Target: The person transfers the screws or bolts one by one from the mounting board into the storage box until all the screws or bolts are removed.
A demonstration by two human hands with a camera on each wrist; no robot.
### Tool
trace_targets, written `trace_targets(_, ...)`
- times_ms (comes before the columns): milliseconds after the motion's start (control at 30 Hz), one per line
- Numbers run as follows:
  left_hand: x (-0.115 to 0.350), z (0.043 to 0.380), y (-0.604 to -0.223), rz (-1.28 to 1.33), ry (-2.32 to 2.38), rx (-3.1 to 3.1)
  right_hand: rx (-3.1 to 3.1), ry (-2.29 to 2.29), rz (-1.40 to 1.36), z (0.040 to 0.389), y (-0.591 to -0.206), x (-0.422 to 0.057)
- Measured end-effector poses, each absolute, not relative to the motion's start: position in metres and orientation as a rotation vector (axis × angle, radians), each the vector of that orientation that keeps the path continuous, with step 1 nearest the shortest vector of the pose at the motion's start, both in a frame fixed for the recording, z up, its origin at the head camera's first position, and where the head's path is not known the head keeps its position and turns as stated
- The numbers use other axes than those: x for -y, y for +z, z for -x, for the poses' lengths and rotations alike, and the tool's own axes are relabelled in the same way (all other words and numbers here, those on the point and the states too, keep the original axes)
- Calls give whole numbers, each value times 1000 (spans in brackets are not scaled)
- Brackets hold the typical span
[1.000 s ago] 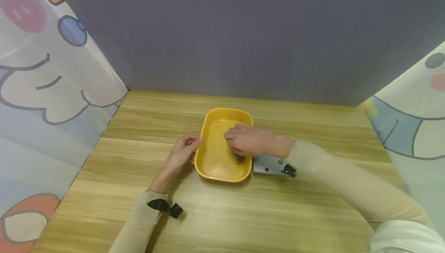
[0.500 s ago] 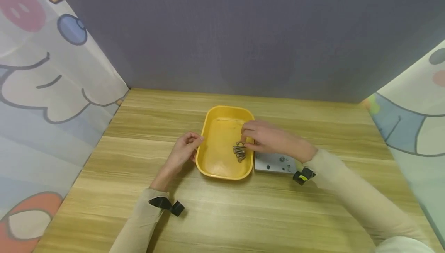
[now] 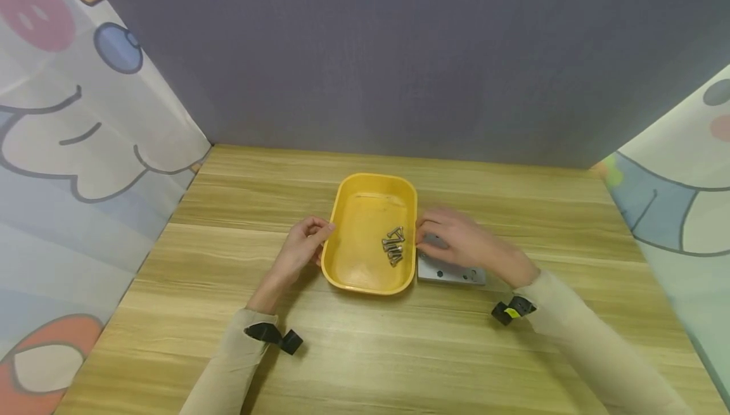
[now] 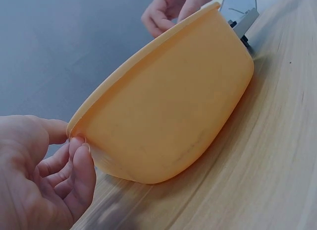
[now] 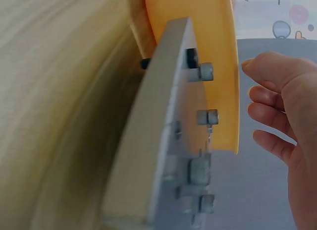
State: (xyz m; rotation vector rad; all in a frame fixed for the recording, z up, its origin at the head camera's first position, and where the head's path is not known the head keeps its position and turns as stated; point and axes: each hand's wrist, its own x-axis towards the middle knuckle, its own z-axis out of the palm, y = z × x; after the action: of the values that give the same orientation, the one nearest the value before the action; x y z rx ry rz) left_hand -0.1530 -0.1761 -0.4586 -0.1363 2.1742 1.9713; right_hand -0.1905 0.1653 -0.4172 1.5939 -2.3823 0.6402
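A yellow plastic tray [image 3: 360, 263] stands on the wooden table, with several metal screws [image 3: 393, 247] in a small pile near its right wall. My left hand [image 3: 299, 247] pinches the tray's left rim; the left wrist view shows thumb and forefinger on that edge [image 4: 79, 126]. My right hand [image 3: 459, 237] hovers over a grey metal plate [image 3: 456, 272] against the tray's right side. Its fingers [image 5: 270, 98] are loosely bent beside the tray's rim, nothing between them. Several socket-head screws [image 5: 199, 170] stick up from the plate's face.
The wooden table [image 3: 365, 351] reaches to a grey upright panel [image 3: 365, 60] behind the tray. Cartoon-printed cloth hangs at the left [image 3: 85, 149] and right [image 3: 684, 212]. A black strap device [image 3: 274, 337] sits on the left wrist, another [image 3: 513, 309] on the right.
My right hand has drawn back to the right, out of the tray to above the metal plate. The screws it covered now lie visible in the tray. My left hand stays on the rim.
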Motion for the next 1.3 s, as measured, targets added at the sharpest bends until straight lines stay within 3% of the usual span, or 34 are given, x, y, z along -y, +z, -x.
trace_targets(667, 176, 154, -462, 158, 1966, -2169, 2483, 666, -1448, 158, -445, -202)
trace_targets(1300, 176, 153, -461, 152, 1971, -2171, 2394, 720, -1483, 152, -460, -208)
